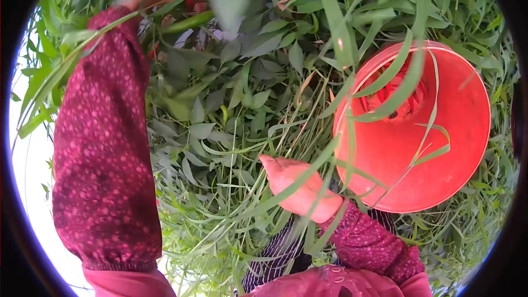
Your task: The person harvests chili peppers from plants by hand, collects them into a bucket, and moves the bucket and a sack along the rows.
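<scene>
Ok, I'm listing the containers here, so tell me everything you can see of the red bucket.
The red bucket is round and looks like plastic, with a smooth wall and a thin rim. Its open mouth faces the camera; its underside is hidden. Red, pepper-like pods lie at the bottom. It stands among green plants, and long grass blades cross its mouth. The right hand is beside it; whether hand or sleeve touches it, I can't tell.

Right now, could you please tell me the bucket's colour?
The bucket is orange-red, clearest in the head view.
</scene>
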The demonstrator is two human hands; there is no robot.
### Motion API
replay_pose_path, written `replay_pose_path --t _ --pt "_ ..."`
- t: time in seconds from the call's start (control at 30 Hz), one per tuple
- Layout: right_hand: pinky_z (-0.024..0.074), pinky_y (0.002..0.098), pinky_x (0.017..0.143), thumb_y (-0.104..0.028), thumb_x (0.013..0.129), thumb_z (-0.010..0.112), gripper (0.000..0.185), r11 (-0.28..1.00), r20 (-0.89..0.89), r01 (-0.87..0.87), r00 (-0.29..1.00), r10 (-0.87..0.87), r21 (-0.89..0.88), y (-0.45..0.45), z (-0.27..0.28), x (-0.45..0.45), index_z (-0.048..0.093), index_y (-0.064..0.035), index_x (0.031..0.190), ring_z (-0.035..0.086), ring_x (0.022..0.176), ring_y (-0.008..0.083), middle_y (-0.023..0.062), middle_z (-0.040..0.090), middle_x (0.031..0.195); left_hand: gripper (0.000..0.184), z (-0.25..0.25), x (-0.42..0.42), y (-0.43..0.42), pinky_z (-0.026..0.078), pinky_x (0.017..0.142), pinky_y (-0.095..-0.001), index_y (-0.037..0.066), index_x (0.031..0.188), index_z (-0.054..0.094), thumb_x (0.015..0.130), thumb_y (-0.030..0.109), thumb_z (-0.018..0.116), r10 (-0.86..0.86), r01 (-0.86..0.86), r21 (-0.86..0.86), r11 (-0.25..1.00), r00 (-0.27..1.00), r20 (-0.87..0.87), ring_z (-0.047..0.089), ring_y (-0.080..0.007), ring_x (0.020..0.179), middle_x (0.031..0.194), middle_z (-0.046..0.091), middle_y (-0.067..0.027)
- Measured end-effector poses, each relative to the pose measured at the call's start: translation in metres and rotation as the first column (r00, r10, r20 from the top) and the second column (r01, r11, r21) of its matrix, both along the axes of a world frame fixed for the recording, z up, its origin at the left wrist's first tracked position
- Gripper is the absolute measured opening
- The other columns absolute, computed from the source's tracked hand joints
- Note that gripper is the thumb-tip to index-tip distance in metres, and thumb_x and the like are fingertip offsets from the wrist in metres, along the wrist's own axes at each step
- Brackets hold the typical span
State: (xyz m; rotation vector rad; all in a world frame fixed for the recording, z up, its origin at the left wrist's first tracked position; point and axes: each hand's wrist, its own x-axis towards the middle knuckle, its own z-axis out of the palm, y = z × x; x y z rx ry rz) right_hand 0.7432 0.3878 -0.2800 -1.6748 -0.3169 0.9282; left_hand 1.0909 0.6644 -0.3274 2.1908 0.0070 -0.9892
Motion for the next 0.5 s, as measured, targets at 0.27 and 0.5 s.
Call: replay_pose_path --t 0.27,0.5 --pt "0.05 0.042 0.066 -0.008 0.08 0.053 0.036 1.0 -0.141 0.02 0.99 -0.018 0.012 0.006 -0.003 -0.001 0.047 0.007 0.112 0.059 0.075 0.0365 0.0189 0.059 0.082 0.037 -0.021 -0.017 -0.019 0.048 0.052 -0.0269 -0.003 0.119 0.049 0.087 0.015 0.055 0.267 -0.282 0.035 0.959 0.935 0.232 0.059 -0.0177 0.064 0.092 0.062 -0.0123" --pt "0.0506 0.0413 0.07 -0.01 0.081 0.054 0.038 0.998 -0.085 0.05 0.995 -0.047 0.041 0.006 -0.005 -0.008 0.046 0.0073 0.115 0.06 0.08 0.0369 0.022 0.06 0.089 0.039 -0.041 -0.031 -0.018 0.049 0.061 -0.0275 -0.003 0.119 0.049 0.087 0.018 0.057 0.384 -0.389 -0.043 0.92 0.875 0.296 0.06 -0.0172 0.072 0.097 0.062 -0.0121"
